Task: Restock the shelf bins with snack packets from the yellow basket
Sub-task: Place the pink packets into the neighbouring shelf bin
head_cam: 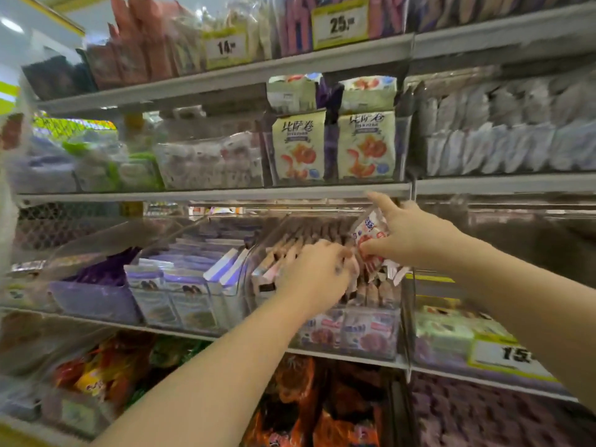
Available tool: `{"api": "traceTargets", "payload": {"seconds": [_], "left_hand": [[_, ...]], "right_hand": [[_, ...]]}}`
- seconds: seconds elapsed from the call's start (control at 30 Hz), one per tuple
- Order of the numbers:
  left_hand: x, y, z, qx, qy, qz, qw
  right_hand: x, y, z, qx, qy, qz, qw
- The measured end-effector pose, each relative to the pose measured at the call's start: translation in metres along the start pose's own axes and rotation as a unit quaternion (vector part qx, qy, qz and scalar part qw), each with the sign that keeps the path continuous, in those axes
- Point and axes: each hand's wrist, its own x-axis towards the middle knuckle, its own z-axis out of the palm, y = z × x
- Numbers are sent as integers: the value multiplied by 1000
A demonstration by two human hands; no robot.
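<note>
**Packet pinched over the bin**
My right grip point(404, 235) pinches a snack packet point(369, 232) between thumb and curled fingers. I judge it light, crinkly and slippery, best held by its sealed edge. Its long axis runs 11 to 5 o'clock, above the clear bin point(354, 332). My left grip point(317, 272) bends among the stocked packets point(371, 293), too blurred to tell if it holds any.

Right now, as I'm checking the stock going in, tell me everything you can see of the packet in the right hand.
The packet is a small, glossy white pouch with red and blue print, too blurred to read. The right hand pinches it, tilted, above the right end of a clear bin packed with upright packets. The left hand rests on that row beside it.
</note>
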Motion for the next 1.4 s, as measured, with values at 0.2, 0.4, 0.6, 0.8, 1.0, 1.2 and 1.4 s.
{"api": "traceTargets", "payload": {"seconds": [0.2, 0.4, 0.6, 0.8, 1.0, 1.2, 1.4], "left_hand": [[7, -10, 23, -137, -23, 18, 990], [14, -22, 31, -23, -64, 60, 996], [17, -21, 33, 6, -55, 77, 995], [19, -20, 38, 131, -34, 144, 980], [28, -21, 37, 184, -25, 179, 966], [39, -19, 35, 194, -117, 142, 964], [-13, -48, 11, 23, 65, 173, 983]], "right_hand": [[19, -25, 11, -219, -11, -23, 975], [35, -37, 38, -333, -57, -21, 941], [32, -4, 53, -184, -133, -51, 972], [7, 36, 35, -194, -66, -170, 964], [4, 25, 39, -253, -11, -201, 946], [14, 11, 40, -252, -35, -161, 954], [-10, -3, 42, -118, 107, -220, 962]]}}
